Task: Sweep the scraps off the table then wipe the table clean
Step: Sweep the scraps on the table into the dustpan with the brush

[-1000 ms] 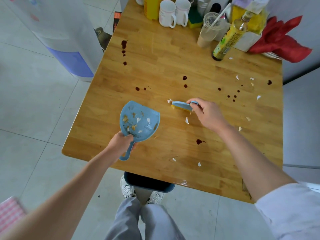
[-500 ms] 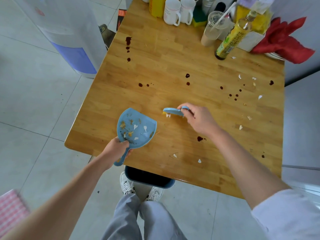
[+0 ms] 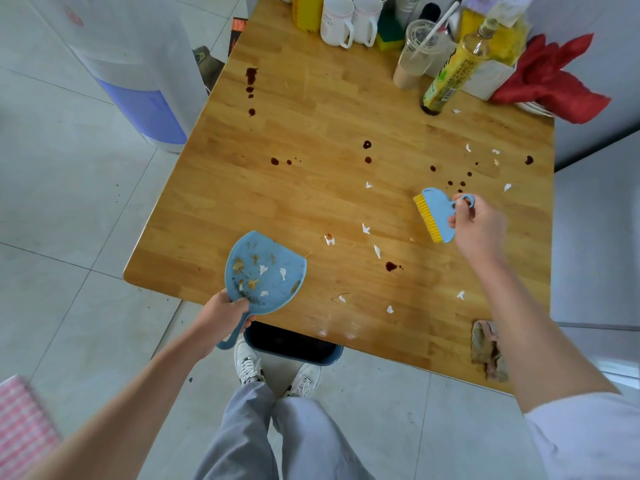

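Left hand: the left hand (image 3: pixel 221 311), in the lower middle of the frame, is curling its fingers tight around the handle of the dustpan (image 3: pixel 265 271).
Dustpan: it is lying with its pan over the near edge of the table (image 3: pixel 311 109), its open side facing right, and it is carrying white and brown bits.
Right hand: the right hand (image 3: pixel 479 230), at the right of centre, is pinching the loop handle of the brush (image 3: pixel 437 213) with its fingers closed on it.
Brush: it is hanging tilted above the wood, yellow bristles pointing left; whether the bristles are touching the table cannot be told.
Scraps: white paper scraps (image 3: pixel 366 229) are lying scattered between the dustpan and the brush, with more near the lower edge and in the right part of the table.
Stains: dark stains (image 3: pixel 391 266) are dotting the wood from the upper left to the right side.
Rag: a brownish rag (image 3: pixel 486 348) is lying at the lower right corner of the table, partly behind the right forearm.
Far end: mugs (image 3: pixel 334 20), a bottle (image 3: pixel 453 71) and a red cloth (image 3: pixel 550 81) are standing crowded at the top of the frame.
Bin: a dark bin (image 3: pixel 294 344) is sitting under the near edge, just above the shoes.
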### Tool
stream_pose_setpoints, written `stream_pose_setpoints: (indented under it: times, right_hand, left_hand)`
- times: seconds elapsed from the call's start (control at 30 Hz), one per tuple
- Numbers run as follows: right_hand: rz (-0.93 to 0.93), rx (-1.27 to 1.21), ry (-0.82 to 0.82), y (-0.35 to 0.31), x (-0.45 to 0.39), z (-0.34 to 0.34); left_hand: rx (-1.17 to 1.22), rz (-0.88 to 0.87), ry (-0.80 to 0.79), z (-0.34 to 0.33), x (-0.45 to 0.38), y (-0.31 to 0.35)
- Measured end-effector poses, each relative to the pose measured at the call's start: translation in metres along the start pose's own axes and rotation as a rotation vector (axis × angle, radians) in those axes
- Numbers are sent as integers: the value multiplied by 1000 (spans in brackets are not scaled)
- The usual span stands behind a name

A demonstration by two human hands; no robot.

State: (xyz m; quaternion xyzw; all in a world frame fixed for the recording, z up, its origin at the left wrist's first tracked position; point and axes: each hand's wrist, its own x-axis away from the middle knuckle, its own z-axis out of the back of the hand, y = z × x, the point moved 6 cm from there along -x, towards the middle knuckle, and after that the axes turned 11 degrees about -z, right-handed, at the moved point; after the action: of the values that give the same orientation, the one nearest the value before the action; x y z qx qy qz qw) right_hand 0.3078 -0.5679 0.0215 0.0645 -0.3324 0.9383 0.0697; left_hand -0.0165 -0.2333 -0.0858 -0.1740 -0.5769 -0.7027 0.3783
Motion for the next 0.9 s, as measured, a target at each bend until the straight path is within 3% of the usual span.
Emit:
stream_pose_setpoints:
  times: [0.2,0.4,0.57,0.63,0.9]
  right_hand:
    - [-1,-25,-28,-13,24,-40]
    - [123,-18,-194,-55,73,-88]
    - [83,-17,4,-63,18,-52]
    - [101,43,7,-69,-3,-53]
    - [295,133,-256,-109,29,-102]
  left_hand:
    - [-8,16,25,-3,13,-9]
    - [-56,41,53,-2,25,-21]
    - [-53,26,52,3,26,-18]
    - [-53,20,51,5,26,-15]
    - [-67,43,65,5,29,-17]
